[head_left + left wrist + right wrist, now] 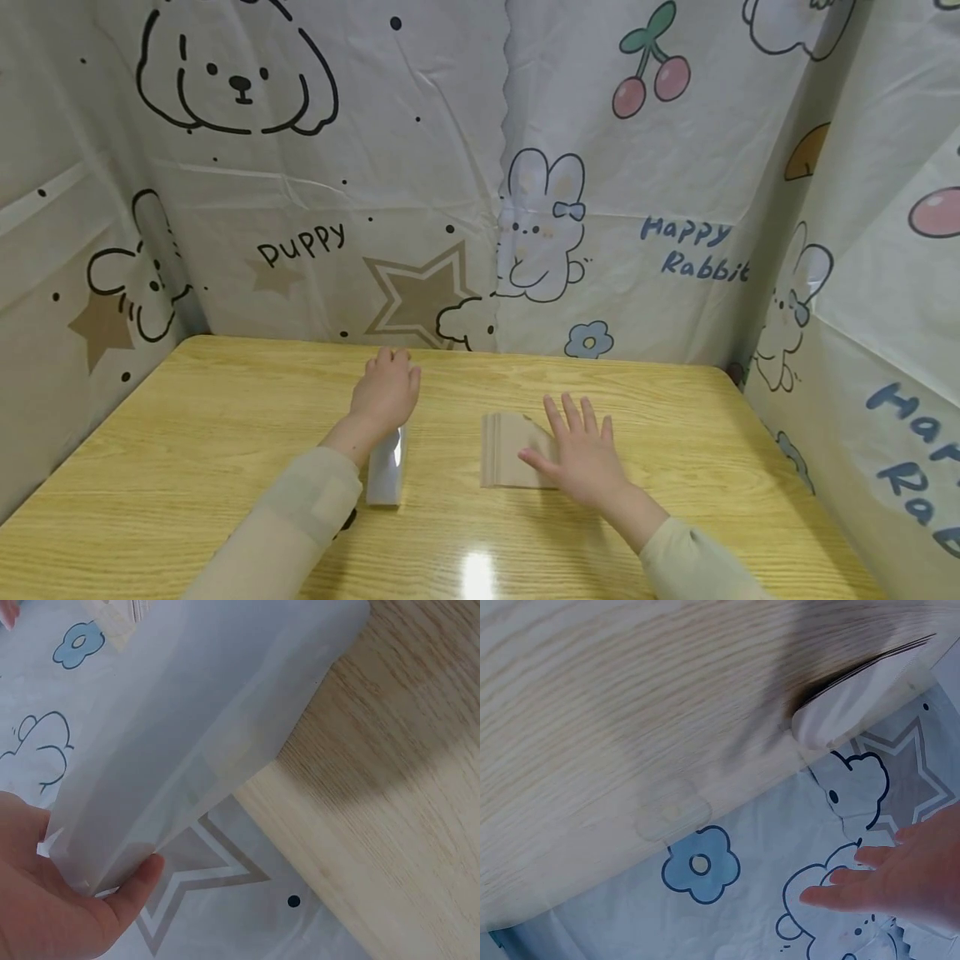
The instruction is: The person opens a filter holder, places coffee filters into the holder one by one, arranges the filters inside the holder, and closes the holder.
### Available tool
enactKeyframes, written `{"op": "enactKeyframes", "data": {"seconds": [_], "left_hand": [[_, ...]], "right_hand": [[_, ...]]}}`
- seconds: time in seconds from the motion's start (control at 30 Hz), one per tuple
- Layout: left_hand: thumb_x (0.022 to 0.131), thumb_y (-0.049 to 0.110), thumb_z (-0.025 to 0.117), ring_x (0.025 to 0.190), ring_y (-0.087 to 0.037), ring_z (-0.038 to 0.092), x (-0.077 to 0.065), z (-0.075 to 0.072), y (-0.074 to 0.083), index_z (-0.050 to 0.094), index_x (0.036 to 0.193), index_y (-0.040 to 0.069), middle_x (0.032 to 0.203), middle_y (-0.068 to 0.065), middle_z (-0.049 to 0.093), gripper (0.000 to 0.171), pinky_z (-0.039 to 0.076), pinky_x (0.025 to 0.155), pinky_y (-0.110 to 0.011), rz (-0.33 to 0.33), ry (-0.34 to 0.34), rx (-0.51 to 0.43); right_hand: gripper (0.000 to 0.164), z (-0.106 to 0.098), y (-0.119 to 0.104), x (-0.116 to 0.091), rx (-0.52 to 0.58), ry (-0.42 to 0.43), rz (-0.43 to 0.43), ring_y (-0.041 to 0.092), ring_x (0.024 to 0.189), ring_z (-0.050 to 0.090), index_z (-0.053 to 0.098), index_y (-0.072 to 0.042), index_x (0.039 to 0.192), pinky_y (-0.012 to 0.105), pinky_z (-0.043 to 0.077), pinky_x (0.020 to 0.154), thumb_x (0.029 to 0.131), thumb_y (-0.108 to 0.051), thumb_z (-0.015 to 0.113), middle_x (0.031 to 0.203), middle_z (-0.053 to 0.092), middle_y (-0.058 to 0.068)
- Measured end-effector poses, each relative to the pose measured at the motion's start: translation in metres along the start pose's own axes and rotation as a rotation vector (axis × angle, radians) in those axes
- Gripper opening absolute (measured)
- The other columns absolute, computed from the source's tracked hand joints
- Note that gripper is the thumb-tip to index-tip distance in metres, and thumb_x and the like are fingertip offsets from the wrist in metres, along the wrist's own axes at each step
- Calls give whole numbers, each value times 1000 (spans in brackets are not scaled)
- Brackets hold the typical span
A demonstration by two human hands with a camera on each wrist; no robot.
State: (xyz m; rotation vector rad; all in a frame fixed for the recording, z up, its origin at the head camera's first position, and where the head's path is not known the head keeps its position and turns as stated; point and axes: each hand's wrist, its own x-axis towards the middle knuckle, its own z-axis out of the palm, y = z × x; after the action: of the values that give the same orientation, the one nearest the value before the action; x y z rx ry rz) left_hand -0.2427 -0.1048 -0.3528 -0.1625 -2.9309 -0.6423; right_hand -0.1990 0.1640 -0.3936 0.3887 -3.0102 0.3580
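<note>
My left hand [386, 392] grips the far end of a long, narrow, frosted white plastic box [385, 479], left of the middle of the table. In the left wrist view the thumb and fingers of that hand [75, 907] pinch one end of the translucent box [202, 720]. My right hand [588, 454] is spread with straight fingers over the right part of a flat beige stack [513, 458], hiding some of it. Layered edges show along the left side of the stack. In the right wrist view the stack [855, 697] appears as thin layers beyond my fingers.
The yellow wood-grain table [442, 533] ends at a printed cloth [450, 183], which hangs behind it and along both sides. A small black thing [349, 520] lies partly hidden behind my left sleeve.
</note>
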Motion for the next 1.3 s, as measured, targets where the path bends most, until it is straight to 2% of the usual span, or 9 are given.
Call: {"op": "enactKeyframes", "data": {"seconds": [0.17,0.43,0.63,0.7,0.9,1.1,1.3], "left_hand": [[101,23,33,110,-42,49,0,-3,2,44,125,-13,123,-30,45,44,50,83,-50,-8,-27,-4],[98,19,22,114,-47,41,0,-19,8,37,128,-18,128,-36,37,50,40,93,-56,-50,-174,-97],[100,21,22,129,-53,28,1,-25,7,28,138,-14,141,-37,27,53,28,106,-60,-44,-259,-142],[100,23,23,131,-52,26,1,-26,6,31,139,-12,143,-34,28,53,26,107,-60,-37,-276,-145],[100,25,27,130,-49,34,-1,-29,6,44,133,-8,137,-29,44,50,29,106,-57,11,-309,-110],[100,27,29,127,-47,38,-3,-32,8,45,132,-9,135,-28,46,50,34,104,-54,19,-330,-85],[99,31,34,125,-43,44,-5,-34,11,44,133,-7,135,-26,48,52,38,102,-52,6,-351,-49]], "right_hand": [[82,-1,-2,0,-6,9,-13,46,140,16,27,-11,148,68,13,106,86,-60,52,152,24,20],[82,-2,-3,0,-13,20,-26,46,140,16,28,-12,147,68,14,106,86,-61,51,152,24,20],[82,-3,-5,0,-20,16,-29,45,140,16,27,-12,147,68,14,106,86,-61,50,152,24,20],[82,-3,-6,0,-19,16,-31,45,140,17,28,-12,147,68,14,106,86,-61,51,152,24,20],[81,-3,-11,-1,-5,29,-41,45,139,19,29,-9,147,68,16,106,86,-59,52,151,26,20],[84,-3,-20,1,38,52,-57,43,138,24,26,-6,147,64,17,108,86,-57,53,149,31,18],[81,-4,-32,3,63,79,-86,38,131,36,32,-5,144,60,24,107,86,-59,53,142,43,15]]}}
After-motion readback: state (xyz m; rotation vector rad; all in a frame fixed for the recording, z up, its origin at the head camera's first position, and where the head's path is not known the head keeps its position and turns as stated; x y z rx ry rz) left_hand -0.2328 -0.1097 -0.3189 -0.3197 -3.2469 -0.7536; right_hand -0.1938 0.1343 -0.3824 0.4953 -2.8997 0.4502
